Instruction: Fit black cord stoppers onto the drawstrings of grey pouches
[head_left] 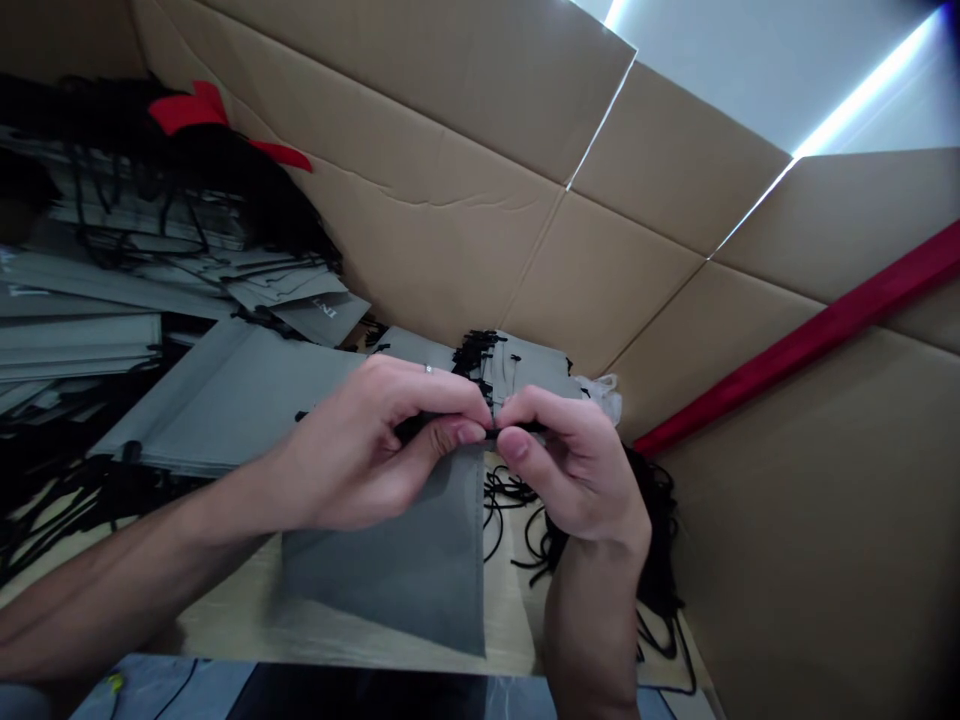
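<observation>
Both hands meet at the middle of the view over a grey fabric bag [397,560] that hangs below them. My left hand [397,445] pinches black cord at the bag's top edge between thumb and forefinger. Close beside it, my right hand [577,460] is closed on the black cord too, its thumb and forefinger pressed near the bag's top right corner. The fingers hide most of the cord between them.
Stacked grey bags [225,390] with black cords cover the left side. More bags [532,365] lie behind the hands. Black cords [656,530] heap at the right on the pale table [360,630]. Cardboard walls [450,200] surround it, with a red strip [802,340] at right.
</observation>
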